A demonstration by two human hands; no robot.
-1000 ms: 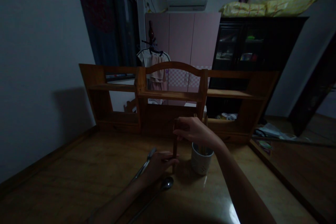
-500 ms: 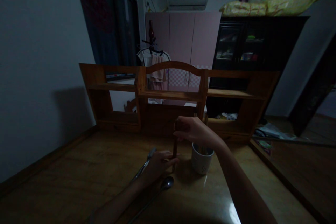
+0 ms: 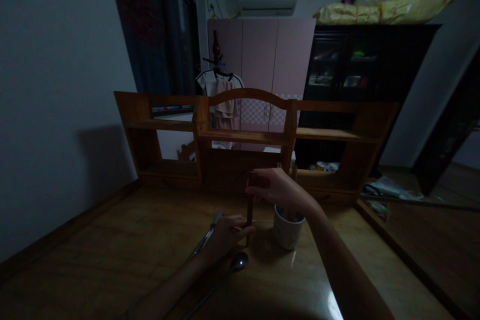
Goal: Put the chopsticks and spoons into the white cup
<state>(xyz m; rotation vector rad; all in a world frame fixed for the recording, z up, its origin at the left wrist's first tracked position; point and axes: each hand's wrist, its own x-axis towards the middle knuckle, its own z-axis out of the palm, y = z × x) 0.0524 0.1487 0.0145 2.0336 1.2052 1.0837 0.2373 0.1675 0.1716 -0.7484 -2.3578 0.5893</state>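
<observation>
Dark brown chopsticks (image 3: 249,210) stand upright in a tight bunch, their lower ends at the tabletop. The fingers of my right hand (image 3: 275,187) are closed round the upper part. Lower down, my left hand (image 3: 228,232) pinches the same chopsticks between thumb and fingers. A long-handled metal spoon (image 3: 239,262) lies in front of my left hand, bowl pointing away. Behind my left wrist lies another metal utensil (image 3: 216,218), partly hidden. Beneath my right forearm stands a white perforated holder (image 3: 287,232) with several lighter sticks (image 3: 293,175) in it.
A wooden shelf unit (image 3: 245,135) runs along the back of the wooden table (image 3: 150,240). A white wall (image 3: 56,85) borders the left side. Beyond the shelf are a pink wardrobe (image 3: 258,55) and a dark cabinet (image 3: 397,60). The room is dim.
Almost nothing differs. My right hand has shifted very slightly to the left at the top of the chopsticks; both hands keep their hold.
</observation>
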